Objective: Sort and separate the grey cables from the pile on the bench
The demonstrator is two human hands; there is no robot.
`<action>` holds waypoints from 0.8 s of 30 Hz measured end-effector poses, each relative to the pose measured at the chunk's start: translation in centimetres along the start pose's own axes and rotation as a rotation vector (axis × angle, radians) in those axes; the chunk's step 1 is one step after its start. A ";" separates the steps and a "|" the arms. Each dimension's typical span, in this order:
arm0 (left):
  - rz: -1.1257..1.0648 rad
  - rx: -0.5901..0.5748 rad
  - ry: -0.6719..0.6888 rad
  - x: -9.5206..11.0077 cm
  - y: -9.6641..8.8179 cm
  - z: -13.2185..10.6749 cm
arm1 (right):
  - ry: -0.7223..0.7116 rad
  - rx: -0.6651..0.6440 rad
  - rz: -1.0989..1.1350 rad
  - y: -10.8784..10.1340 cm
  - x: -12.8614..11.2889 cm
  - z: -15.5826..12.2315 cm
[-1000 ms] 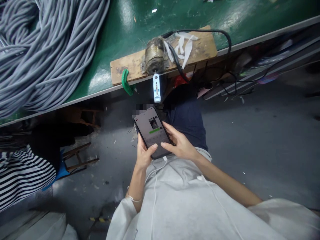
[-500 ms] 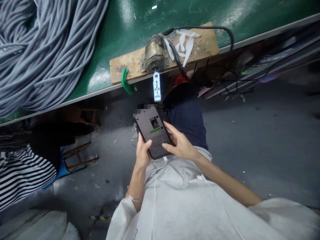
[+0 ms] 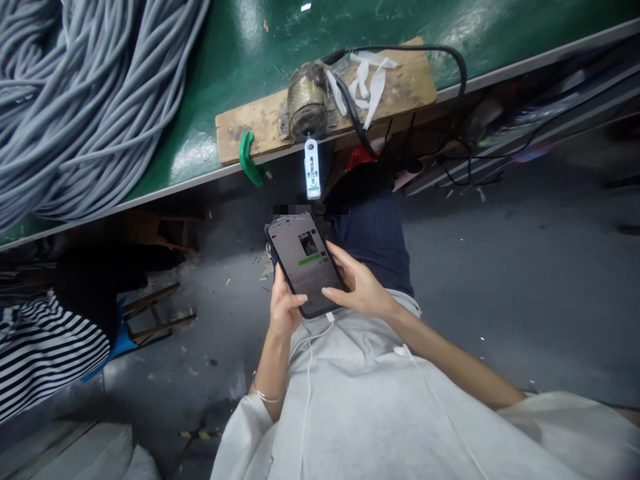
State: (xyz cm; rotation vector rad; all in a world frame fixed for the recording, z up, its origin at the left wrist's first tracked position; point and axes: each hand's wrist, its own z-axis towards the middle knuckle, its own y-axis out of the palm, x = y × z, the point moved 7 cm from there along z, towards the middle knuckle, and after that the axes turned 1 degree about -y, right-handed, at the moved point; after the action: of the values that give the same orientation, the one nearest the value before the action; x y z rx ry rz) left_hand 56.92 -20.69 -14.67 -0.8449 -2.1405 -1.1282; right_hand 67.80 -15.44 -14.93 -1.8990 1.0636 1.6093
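A black-edged smartphone (image 3: 307,267) lies face up between my two hands, above my lap. Its lit screen carries a small dark picture, a green bar and what looks like a keyboard. My left hand (image 3: 285,308) grips the phone's left edge, its thumb over the lower screen. Around the right edge curls my right hand (image 3: 363,290), with its thumb at the screen's lower right; the fingers beneath are partly hidden. A white cable (image 3: 331,319) is plugged into the phone's bottom end.
On the green table (image 3: 250,67), a motor (image 3: 307,100) with a pale blue attachment (image 3: 313,170) sits on a wooden board (image 3: 407,87). A green clamp (image 3: 249,160) grips its edge. Coiled grey cable (image 3: 100,120) lies left. A person in striped clothing (image 3: 50,353) is at the left.
My left thumb has moved right and slightly down over the screen. Both hands still hold the phone. The whole view has shifted slightly.
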 end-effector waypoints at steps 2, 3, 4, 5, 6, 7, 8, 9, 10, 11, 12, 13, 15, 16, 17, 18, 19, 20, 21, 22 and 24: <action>-0.017 -0.021 0.009 -0.1 -0.1 0.0 | 0.000 -0.009 -0.009 -0.2 0.0 -0.1; -0.027 -0.028 0.012 -0.2 -0.1 0.0 | 0.001 -0.009 -0.011 -0.2 0.0 -0.1; -0.034 -0.035 0.011 -0.3 -0.2 0.0 | 0.000 -0.010 -0.011 -0.3 0.0 -0.1; -0.036 -0.039 0.010 -0.3 -0.2 -0.1 | -0.002 -0.014 -0.009 -0.2 0.0 -0.1; -0.032 -0.046 0.012 -0.3 -0.3 -0.1 | -0.005 -0.021 -0.006 -0.2 -0.1 -0.1; -0.026 -0.054 0.017 -0.2 -0.3 -0.1 | -0.010 -0.027 -0.002 -0.1 -0.1 -0.1; -0.017 -0.065 0.027 -0.2 -0.3 -0.2 | -0.016 -0.030 0.000 -0.1 -0.1 -0.1; -0.004 -0.075 0.040 0.0 -0.2 -0.2 | -0.022 -0.030 0.001 -0.1 -0.1 -0.1; 0.012 -0.080 0.056 0.1 -0.2 -0.2 | -0.027 -0.028 0.000 -0.1 -0.1 -0.1; 0.030 -0.080 0.071 0.2 -0.1 -0.2 | -0.032 -0.027 -0.001 -0.1 -0.2 -0.1; 0.050 -0.072 0.083 0.2 -0.1 -0.2 | -0.037 -0.025 -0.002 -0.1 -0.2 -0.1; 0.072 -0.062 0.092 0.2 -0.2 -0.1 | -0.041 -0.026 -0.004 -0.1 -0.3 -0.1; 0.116 -0.046 0.109 0.2 -0.2 0.0 | -0.045 -0.024 -0.011 -0.1 -0.4 -0.2; 0.135 -0.039 0.119 0.1 -0.2 0.0 | -0.046 -0.022 -0.014 -0.1 -0.5 -0.2; 0.153 -0.035 0.129 0.1 -0.3 0.0 | -0.045 -0.019 -0.018 -0.1 -0.5 -0.2; 0.168 -0.033 0.137 0.0 -0.3 0.0 | -0.042 -0.016 -0.021 -0.2 -0.5 -0.3; 0.176 -0.033 0.142 0.0 -0.4 0.1 | -0.040 -0.016 -0.023 -0.2 -0.5 -0.3; 0.179 -0.034 0.145 -0.1 -0.4 0.1 | -0.038 -0.015 -0.024 -0.2 -0.4 -0.3; 0.176 -0.035 0.145 -0.1 -0.5 0.1 | -0.038 -0.014 -0.025 -0.3 -0.4 -0.4; 0.170 -0.036 0.143 -0.1 -0.5 0.0 | -0.039 -0.013 -0.026 -0.3 -0.4 -0.4; 0.144 -0.035 0.139 -0.1 -0.5 0.0 | -0.041 -0.009 -0.025 -0.4 -0.3 -0.4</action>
State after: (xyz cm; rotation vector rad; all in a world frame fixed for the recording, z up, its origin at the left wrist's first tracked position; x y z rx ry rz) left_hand 56.59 -20.95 -14.99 -0.8939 -1.9209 -1.1197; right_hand 68.35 -15.43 -14.57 -1.8692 1.0135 1.6354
